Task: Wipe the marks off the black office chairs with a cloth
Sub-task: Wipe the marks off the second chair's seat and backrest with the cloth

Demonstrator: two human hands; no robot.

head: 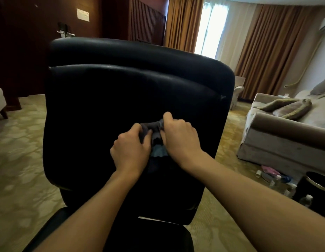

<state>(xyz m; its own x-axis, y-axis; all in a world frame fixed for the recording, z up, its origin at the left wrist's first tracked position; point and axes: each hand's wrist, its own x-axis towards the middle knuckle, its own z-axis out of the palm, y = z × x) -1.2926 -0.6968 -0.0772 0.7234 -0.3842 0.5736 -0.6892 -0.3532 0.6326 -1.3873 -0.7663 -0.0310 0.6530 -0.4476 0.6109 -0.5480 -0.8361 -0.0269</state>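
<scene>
We look down our two bare forearms to the black office chair (121,99), which fills the middle of the view with its seat nearest us and its padded backrest rising in front. The leather is very dark and glossy along the rolled top edge, where faint pale scuffs catch the light, and a small pale nick shows at the right edge of the backrest. Against the middle of the backrest we hold the cloth (154,135) (grey and bunched on top, with a light blue patch below). Our left hand (131,150) has its fingers curled into the cloth's left side, and our right hand (179,137) grips its right side with fingers bent over the top, the two hands almost touching.

Around the chair lies a patterned yellowish carpet (21,160). To the right stands a beige sofa (278,140) with cushions, and near its foot are small bottles and a dark bin (316,186). Farther off hang tan curtains (267,42) beside a bright window. On the dark wooden wall at the far left is a white notice (83,14); its writing is too small for us to read.
</scene>
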